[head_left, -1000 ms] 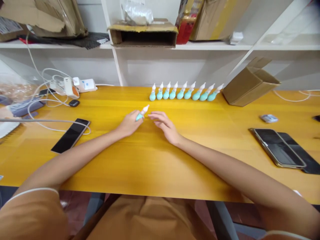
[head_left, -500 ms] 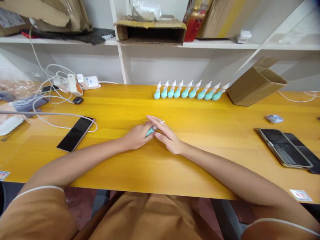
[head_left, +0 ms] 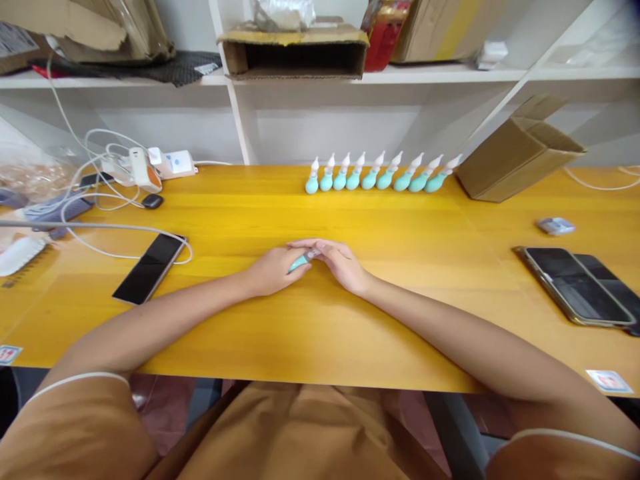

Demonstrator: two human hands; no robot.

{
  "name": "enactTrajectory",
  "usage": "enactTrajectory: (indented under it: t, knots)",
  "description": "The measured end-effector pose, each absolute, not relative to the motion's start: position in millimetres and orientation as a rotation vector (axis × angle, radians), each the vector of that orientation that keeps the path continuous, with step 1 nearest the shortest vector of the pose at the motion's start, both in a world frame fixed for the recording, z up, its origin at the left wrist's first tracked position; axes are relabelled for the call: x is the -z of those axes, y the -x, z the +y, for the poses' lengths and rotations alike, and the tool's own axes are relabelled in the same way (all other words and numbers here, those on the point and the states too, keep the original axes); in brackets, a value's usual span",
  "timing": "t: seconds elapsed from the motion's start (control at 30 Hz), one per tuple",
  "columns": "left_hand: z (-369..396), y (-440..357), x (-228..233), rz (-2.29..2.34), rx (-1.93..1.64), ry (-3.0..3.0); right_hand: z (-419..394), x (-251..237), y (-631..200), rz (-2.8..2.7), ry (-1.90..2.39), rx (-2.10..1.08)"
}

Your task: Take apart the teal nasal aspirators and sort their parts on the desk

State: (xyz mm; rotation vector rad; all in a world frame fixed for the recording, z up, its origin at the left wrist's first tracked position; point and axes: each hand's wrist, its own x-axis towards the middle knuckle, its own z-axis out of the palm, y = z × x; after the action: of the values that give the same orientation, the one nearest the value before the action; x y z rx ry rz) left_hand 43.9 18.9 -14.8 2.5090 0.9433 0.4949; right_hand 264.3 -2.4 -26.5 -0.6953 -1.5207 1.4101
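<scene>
Near the left edge of the yellow desk (head_left: 200, 320), white cables (head_left: 100, 173) and a power strip (head_left: 173, 163) lay by the back, and a dark phone (head_left: 149, 267) lay flat closer to the front edge. At the middle of the desk, the left hand (head_left: 273, 270) was curled around the round end of a small teal squeeze bulb with a white tip (head_left: 301, 261). The right hand (head_left: 343, 263) touched it from the other side, with fingers closed over the white tip, so both hands held it just above the wood. Along the back edge stood a row of nine more teal bulbs (head_left: 380, 177), tips up. Just right of the row sat a brown cardboard box (head_left: 517, 157). Near the right edge lay a small grey thing (head_left: 555, 227) and two more phones (head_left: 580, 287), one on top of the other.
</scene>
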Motion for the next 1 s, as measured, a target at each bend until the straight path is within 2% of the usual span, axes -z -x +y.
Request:
enactTrajectory:
  t: [0.23, 0.63, 0.8, 1.0]
  knots:
    - [20, -43, 17, 0.829, -0.528, -2.623, 2, 26, -264, -1.457, 0.685, -1.466]
    - [19, -45, 13, 0.698, -0.485, -3.039, -6, 19, -268, -1.850, 0.711, -1.090]
    - [15, -51, 13, 0.456, -0.344, -3.230, -6, 21, -263, -1.901, 0.792, -1.184]
    - [12, -49, 11, 0.621, -0.345, -3.200, 3, 23, -263, -1.793, 0.786, -1.266]
